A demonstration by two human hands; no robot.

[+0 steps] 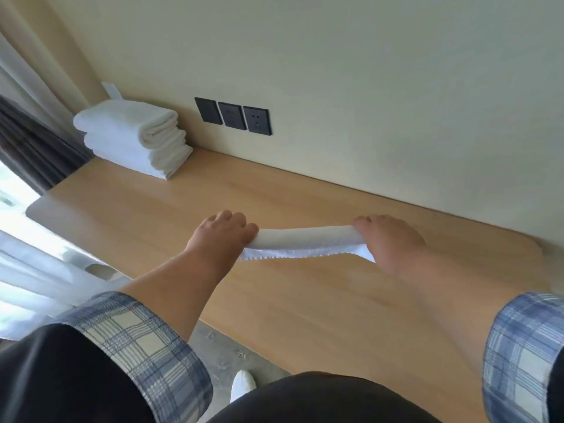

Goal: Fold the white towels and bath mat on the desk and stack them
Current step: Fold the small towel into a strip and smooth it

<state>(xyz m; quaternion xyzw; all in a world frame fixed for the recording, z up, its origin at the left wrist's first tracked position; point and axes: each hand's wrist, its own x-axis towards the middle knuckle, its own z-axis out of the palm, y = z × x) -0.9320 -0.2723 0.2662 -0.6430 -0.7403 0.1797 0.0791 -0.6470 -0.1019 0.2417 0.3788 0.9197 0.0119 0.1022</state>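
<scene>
**Head view: one towel in hand, a finished pile at the far corner**

The wooden desk runs along the wall and fills most of the picture. At its far left corner, against the wall, sits the stack of folded white linen. I count at least three pieces, but the layers blend into one another, so the exact number is unclear, and I cannot say which of them (if any) is the bath mat.

Near the middle of the desk is a single white towel, doubled over into a long narrow band and stretched sideways between the two hands. Whether it rests on the wood or hangs just above it is hard to tell. The left hand has its fingers curled round the left end, and the right hand grips the right end the same way. The hands are well apart, each clamped on the cloth.

By my judgement the job is mostly done. The pile is neat and no other loose linen shows on the desk, so this looks like the last piece. What is left is to finish its fold and set it on the stack.

Smaller things: three dark wall plates in a row above the desk, and one white shoe on the floor below.
</scene>
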